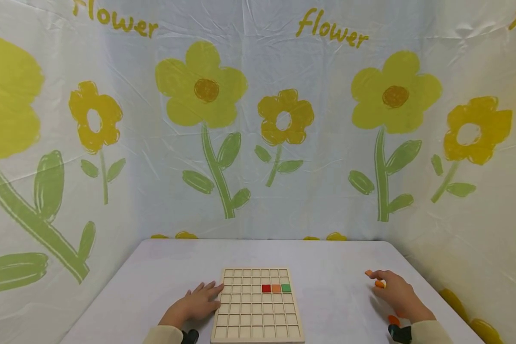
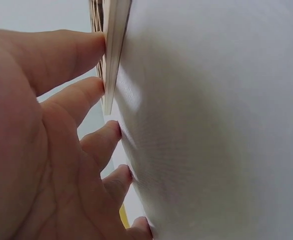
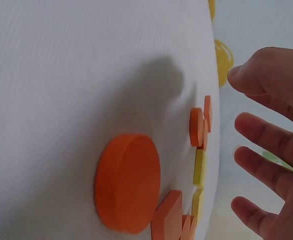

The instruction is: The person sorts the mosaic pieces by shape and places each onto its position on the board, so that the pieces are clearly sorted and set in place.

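Note:
A wooden grid board (image 1: 258,306) lies on the table with a red square (image 1: 266,288), an orange square (image 1: 276,288) and a green square (image 1: 286,288) side by side in one row. My left hand (image 1: 196,303) has its fingers spread, thumb and index finger touching the board's left edge (image 2: 117,45). On the right, my right hand (image 1: 397,293) hovers over loose pieces with nothing held; its fingers (image 3: 269,137) are apart. Beneath it lie an orange round piece (image 3: 128,183), an orange block (image 3: 168,217) and yellow pieces (image 3: 199,167); the hand partly hides them in the head view.
The white table (image 1: 331,282) runs back to a curtain (image 1: 249,200) printed with flowers, which also encloses both sides. A small orange piece (image 1: 368,273) lies just beyond the right fingertips.

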Action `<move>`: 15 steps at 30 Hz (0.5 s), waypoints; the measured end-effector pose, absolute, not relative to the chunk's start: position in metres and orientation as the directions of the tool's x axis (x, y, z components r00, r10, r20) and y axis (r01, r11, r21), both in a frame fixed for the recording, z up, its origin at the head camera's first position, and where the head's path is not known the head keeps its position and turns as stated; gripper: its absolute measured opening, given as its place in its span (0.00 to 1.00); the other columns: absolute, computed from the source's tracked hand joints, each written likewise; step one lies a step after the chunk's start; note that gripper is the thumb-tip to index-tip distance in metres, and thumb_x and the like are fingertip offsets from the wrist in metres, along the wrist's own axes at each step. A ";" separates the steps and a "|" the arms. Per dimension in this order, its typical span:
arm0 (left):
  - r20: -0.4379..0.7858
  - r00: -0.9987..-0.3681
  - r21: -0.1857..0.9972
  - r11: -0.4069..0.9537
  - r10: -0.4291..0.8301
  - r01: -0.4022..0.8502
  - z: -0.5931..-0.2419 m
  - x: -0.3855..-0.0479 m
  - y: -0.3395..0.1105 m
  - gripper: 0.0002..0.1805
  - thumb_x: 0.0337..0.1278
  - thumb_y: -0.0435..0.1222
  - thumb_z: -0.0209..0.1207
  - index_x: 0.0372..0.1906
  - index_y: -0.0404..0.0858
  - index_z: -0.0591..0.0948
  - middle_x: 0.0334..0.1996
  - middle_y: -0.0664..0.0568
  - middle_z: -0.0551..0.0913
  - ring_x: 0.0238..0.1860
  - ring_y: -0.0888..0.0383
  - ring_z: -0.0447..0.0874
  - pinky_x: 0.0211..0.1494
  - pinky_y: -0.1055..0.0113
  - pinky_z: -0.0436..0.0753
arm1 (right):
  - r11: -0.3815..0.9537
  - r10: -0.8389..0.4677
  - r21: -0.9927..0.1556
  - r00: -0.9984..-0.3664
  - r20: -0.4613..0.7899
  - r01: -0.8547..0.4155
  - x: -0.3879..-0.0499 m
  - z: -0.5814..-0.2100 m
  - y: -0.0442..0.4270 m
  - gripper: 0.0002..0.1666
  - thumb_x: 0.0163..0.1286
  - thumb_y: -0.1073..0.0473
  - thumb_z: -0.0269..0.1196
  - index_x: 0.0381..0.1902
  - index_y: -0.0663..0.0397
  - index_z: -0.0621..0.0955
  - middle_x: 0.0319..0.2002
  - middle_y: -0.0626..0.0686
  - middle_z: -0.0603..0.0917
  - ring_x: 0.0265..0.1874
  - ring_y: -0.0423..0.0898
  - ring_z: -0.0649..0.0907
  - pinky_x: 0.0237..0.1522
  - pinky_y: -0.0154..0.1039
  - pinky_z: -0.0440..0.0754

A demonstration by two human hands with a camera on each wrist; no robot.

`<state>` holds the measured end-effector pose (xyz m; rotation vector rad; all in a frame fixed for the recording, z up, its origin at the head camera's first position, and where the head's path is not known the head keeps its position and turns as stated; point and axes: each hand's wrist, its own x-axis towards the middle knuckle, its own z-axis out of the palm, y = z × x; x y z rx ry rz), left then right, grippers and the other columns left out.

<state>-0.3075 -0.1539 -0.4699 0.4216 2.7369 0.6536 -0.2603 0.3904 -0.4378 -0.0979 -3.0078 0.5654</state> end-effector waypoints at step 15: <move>-0.212 -0.915 0.483 0.850 0.344 0.208 -0.471 -0.308 -0.154 0.30 0.65 0.49 0.54 0.70 0.47 0.69 0.72 0.42 0.64 0.74 0.31 0.51 0.70 0.27 0.46 | 0.931 0.174 -0.316 -0.983 -0.065 0.186 -0.265 -0.441 0.409 0.28 0.59 0.44 0.68 0.50 0.57 0.81 0.48 0.68 0.81 0.45 0.64 0.79 0.42 0.68 0.74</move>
